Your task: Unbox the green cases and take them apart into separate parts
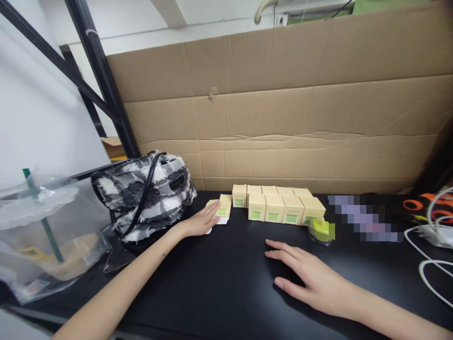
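My left hand [201, 221] lies with stretched fingers on flat, unfolded cream cartons [223, 206] at the left of the table. Each carton bears a green label. To their right, small cream boxes [274, 208] with green labels stand folded up in two rows. My right hand [311, 278] rests low over the black tabletop, its fingers spread and holding nothing. Beyond it, close to the front right box, sits a small yellow-green item [321, 231] in a clear shell.
A black-and-white shaggy bag [155, 193] and a plastic-wrapped drink cup [53, 236] stand at the left. A cardboard sheet [276, 113] rises behind the table [219, 293]. White cables [430, 264] and orange-handled scissors [412, 205] lie at the right, beside a pixelated strip [364, 219].
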`<state>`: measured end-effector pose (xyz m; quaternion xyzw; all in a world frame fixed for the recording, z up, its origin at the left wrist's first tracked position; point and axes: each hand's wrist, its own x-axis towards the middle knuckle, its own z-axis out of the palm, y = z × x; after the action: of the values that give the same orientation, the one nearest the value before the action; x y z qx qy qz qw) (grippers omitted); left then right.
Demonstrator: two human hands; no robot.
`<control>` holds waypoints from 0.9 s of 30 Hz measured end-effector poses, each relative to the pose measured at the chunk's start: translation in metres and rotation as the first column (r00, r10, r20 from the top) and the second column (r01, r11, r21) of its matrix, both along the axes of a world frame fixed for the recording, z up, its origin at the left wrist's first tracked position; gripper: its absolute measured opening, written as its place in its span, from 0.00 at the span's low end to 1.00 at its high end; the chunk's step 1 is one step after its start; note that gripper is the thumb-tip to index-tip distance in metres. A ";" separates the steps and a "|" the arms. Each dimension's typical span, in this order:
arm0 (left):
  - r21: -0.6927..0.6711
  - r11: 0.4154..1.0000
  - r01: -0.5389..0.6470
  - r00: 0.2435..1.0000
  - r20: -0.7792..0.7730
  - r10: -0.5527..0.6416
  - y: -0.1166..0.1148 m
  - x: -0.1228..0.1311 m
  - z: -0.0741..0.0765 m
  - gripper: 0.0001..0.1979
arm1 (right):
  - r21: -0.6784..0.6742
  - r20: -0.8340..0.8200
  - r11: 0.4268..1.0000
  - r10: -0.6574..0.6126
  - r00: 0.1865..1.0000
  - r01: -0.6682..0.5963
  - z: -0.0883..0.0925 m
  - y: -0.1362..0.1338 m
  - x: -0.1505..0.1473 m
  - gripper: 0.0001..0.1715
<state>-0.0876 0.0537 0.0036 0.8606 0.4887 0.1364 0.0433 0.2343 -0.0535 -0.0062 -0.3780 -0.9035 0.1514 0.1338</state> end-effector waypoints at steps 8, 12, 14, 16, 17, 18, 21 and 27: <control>0.155 0.988 -0.008 0.999 -0.037 0.014 -0.003 0.006 -0.007 0.15 | -0.015 0.013 1.000 -0.003 1.000 0.003 0.000 -0.001 -0.002 0.28; 0.205 0.979 -0.014 0.996 -0.084 0.032 -0.004 0.009 -0.007 0.15 | -0.018 0.011 1.000 -0.008 1.000 0.008 0.001 0.000 -0.002 0.27; 0.212 0.977 -0.005 0.995 -0.101 0.027 -0.005 0.010 -0.006 0.15 | -0.026 -0.001 1.000 -0.010 1.000 0.010 0.001 0.001 -0.001 0.27; 0.222 0.975 -0.006 0.994 -0.104 0.030 -0.008 0.013 -0.006 0.15 | -0.035 -0.007 0.999 -0.017 1.000 0.017 -0.001 0.001 0.000 0.27; 0.228 0.974 -0.011 0.994 -0.101 0.035 -0.009 0.014 -0.006 0.15 | -0.035 -0.002 0.999 -0.021 1.000 0.021 -0.003 0.000 0.001 0.27; 0.234 0.972 -0.017 0.994 -0.098 0.042 -0.011 0.016 -0.006 0.16 | -0.027 0.010 0.999 -0.025 1.000 0.025 -0.005 0.000 0.001 0.27; 0.250 0.967 -0.038 0.994 -0.091 0.063 -0.014 0.021 -0.007 0.16 | 0.074 0.036 0.997 -0.024 0.999 0.021 -0.008 0.001 0.000 0.25; 0.267 0.961 -0.067 0.994 -0.068 0.088 -0.011 0.023 -0.009 0.15 | 0.443 -0.055 0.890 -0.095 0.994 0.110 0.016 0.035 -0.019 0.23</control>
<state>-0.0650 0.0426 -0.0057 0.8436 0.5008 0.1678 -0.0967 0.2151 -0.0182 0.0098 -0.3820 -0.8907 -0.0606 0.2387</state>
